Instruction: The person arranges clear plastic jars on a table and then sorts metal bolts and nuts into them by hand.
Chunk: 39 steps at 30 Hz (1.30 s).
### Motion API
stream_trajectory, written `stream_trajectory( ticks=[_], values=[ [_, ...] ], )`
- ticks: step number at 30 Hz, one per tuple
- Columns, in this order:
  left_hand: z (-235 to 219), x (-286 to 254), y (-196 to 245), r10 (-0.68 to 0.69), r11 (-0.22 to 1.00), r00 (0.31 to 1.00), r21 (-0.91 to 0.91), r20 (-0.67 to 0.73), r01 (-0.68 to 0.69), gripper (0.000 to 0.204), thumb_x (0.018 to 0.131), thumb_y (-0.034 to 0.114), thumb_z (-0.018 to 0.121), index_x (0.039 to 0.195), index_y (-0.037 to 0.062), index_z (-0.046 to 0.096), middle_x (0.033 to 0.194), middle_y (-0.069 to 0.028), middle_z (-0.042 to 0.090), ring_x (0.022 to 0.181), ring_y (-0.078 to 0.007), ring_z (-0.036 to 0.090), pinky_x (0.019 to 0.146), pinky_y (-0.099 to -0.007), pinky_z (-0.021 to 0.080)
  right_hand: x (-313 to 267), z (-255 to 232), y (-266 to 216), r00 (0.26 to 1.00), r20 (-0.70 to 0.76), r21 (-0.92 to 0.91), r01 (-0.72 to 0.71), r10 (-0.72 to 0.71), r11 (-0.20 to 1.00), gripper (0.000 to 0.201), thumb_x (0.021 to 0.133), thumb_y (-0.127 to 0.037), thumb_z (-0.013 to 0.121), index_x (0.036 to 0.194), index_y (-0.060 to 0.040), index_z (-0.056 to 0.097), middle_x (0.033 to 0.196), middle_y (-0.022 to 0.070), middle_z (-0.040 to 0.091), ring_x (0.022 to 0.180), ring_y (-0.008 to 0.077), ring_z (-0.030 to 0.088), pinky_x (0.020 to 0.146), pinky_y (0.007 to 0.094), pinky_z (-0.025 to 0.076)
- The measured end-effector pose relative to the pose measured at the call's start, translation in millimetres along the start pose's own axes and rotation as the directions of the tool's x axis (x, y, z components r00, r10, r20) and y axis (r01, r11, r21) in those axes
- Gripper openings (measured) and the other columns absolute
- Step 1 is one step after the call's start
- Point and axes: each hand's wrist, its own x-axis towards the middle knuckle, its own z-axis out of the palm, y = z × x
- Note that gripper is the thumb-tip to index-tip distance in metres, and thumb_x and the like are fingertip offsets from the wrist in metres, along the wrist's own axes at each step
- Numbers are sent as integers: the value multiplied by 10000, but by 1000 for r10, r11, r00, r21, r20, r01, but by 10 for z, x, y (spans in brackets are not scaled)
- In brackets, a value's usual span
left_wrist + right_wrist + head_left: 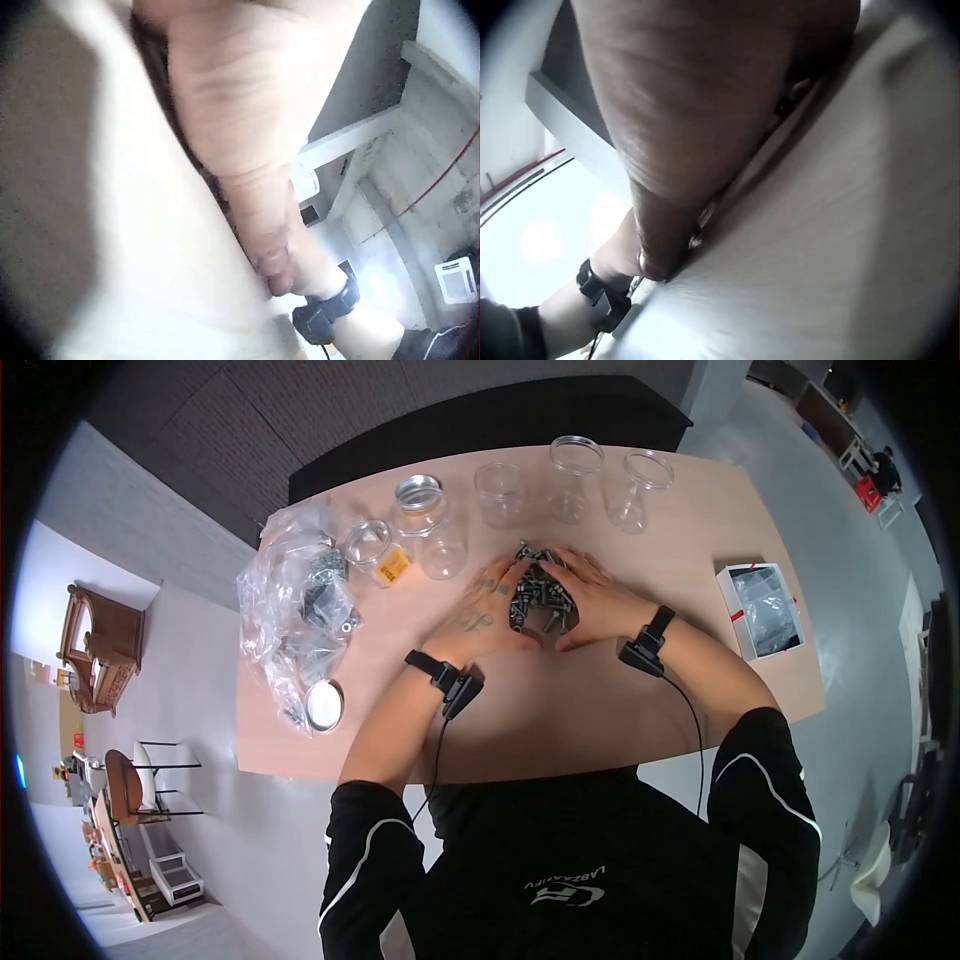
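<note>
A pile of dark metal bolts point(541, 592) lies on the wooden table point(580, 720) between both hands. My left hand point(488, 608) cups the pile from the left, its fingers reaching toward the far side and its thumb along the near side. From the right, my right hand point(602, 600) does the same. The two hands nearly meet at the near edge of the pile, where a few bolts show in the gap. In the left wrist view the left thumb point(259, 217) is low along the tabletop. The right thumb point(664, 232) lies close over the table in the right wrist view.
Clear jars point(500, 500) stand along the far side, one with a yellow label point(393, 566). Plastic bags point(290, 600) holding metal hardware lie at the left, near a round lid point(324, 706). A white box point(735, 615) with a clear bag inside sits at the right.
</note>
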Motion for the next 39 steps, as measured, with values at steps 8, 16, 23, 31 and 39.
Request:
stream_trajectory(
  ticks=[8,16,23,31,39],
  values=[
    [162,101,-146,35,998,990,-47,-136,-42,879,654,287,955,1390,15,557,1428,-239,530,1364,-442,498,1149,-512,440,237,242,209,972,-177,32,165,-157,986,996,652,-517,951,1446,-48,576,1603,233,416,1533,453,319,1270,509,314],
    [293,112,-264,198,980,942,40,-270,-194,454,707,156,870,1065,17,629,1151,-209,614,1155,-451,567,983,-525,502,321,285,203,949,-281,101,178,-143,979,584,668,-334,931,1107,-46,675,1331,146,579,1291,367,545,1114,458,461],
    [303,112,-267,147,987,947,-20,-284,-159,378,761,86,821,1077,6,629,1111,-195,620,1087,-420,597,939,-495,515,358,247,90,941,-309,144,189,-137,971,419,715,-289,909,924,-53,633,1103,107,611,1082,331,599,935,449,511],
    [300,135,-206,149,984,937,-48,-315,-173,310,844,-7,743,1130,-1,624,1151,-194,629,1116,-427,599,955,-491,511,404,262,11,919,-391,443,149,41,884,267,828,-179,816,920,-23,619,971,127,635,873,320,641,747,413,511],
    [356,220,-52,53,974,945,-193,-321,-120,480,855,-22,676,1325,-13,577,1372,-260,591,1272,-466,562,1083,-501,463,440,474,-105,865,-449,684,172,223,709,250,909,-134,671,1122,-33,587,1048,116,627,940,243,616,836,385,508]
  ],
)
